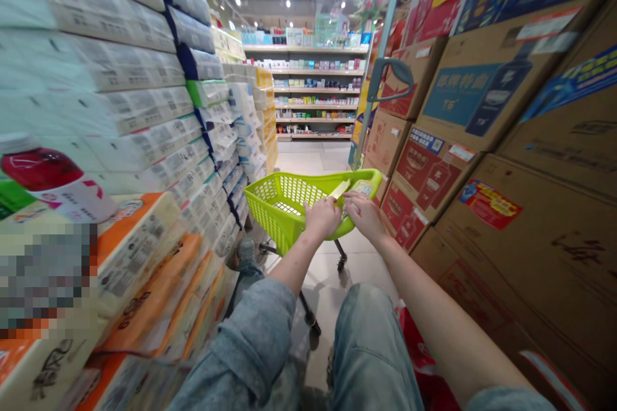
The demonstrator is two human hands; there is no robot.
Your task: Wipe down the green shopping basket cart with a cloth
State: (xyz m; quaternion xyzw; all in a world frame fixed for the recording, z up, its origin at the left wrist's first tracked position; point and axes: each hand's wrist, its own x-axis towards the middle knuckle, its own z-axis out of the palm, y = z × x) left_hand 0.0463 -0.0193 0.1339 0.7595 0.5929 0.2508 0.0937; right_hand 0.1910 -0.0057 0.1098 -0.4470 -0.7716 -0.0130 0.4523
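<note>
A lime-green shopping cart [289,205] with a perforated basket on black-wheeled legs stands ahead of my knees. My left hand [322,217] rests at the basket's near side, its fingers bent around a pale, flat strip [340,189] or the edge beside it. Just right of it, my right hand [364,213] touches the area by the cart's rounded handle end, with bent fingers; what lies under its fingertips is too small to make out. The two hands are close together, and the basket shows no goods in its visible part.
Stacked tissue packs [144,103] line the left, with a red-liquid bottle [53,180] on a nearer pile. Cardboard cartons [472,90] rise on the right beside a metal pole with a grey handle [393,80]. Goods shelves [315,70] stand at the aisle's far end.
</note>
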